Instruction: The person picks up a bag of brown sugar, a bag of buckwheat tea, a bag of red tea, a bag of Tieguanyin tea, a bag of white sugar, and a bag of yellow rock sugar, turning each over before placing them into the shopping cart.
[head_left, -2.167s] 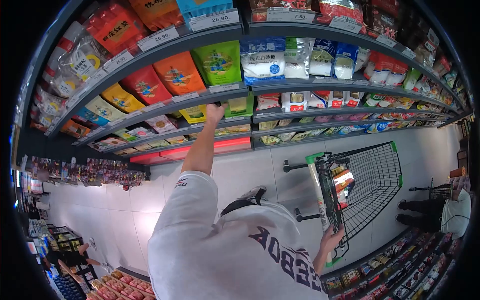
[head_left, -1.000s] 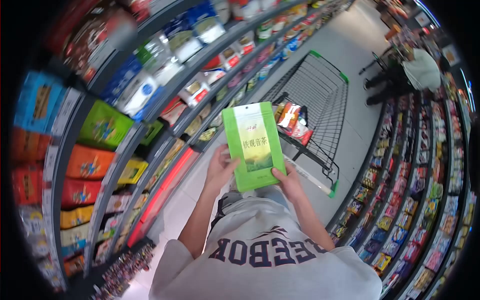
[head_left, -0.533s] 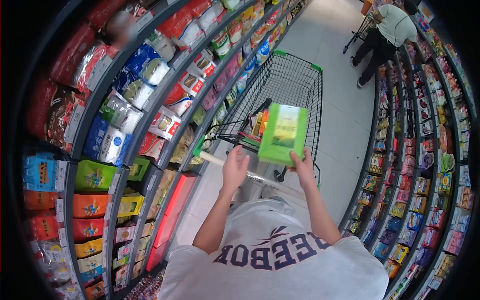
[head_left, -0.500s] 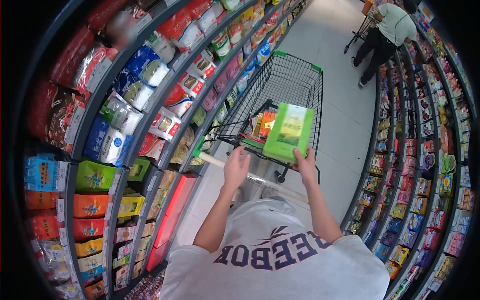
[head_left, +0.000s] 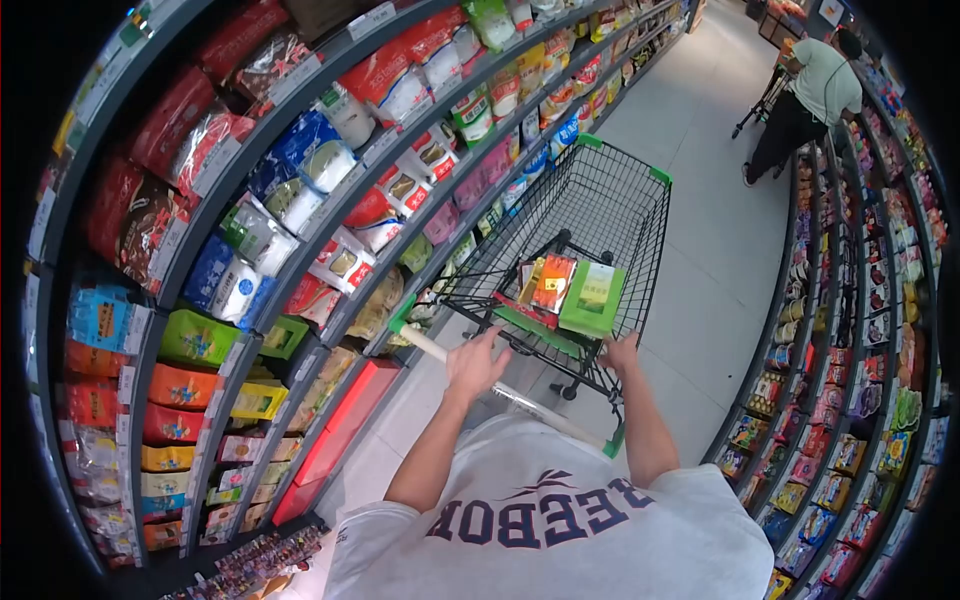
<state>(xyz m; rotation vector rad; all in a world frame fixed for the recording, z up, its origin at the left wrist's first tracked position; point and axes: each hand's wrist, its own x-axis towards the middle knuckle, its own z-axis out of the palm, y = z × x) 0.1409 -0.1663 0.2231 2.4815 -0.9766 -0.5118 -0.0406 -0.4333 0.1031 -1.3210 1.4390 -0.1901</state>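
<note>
Shelves crowded with bagged goods fill the left side of the frame, curving from the lower left to the top. More shelves of small colourful packets run down the right edge. My white shirt, with its dark lettering upside down, takes up the bottom centre. Above it, in the middle of the frame, stands my shopping cart, black wire with green corners, on the pale tiled floor. Another person in a light top and dark trousers stands in the upper right.

The green bag is in the near end of the cart, right of centre in the frame, its printed face turned up. My left hand is at the pale handle, fingers loosely spread, thumb apart, gripping nothing. My right hand is just below the bag's lower corner, fingers partly curled; I can't tell whether it touches bag or cart. An orange packet lies just left of the bag.
</note>
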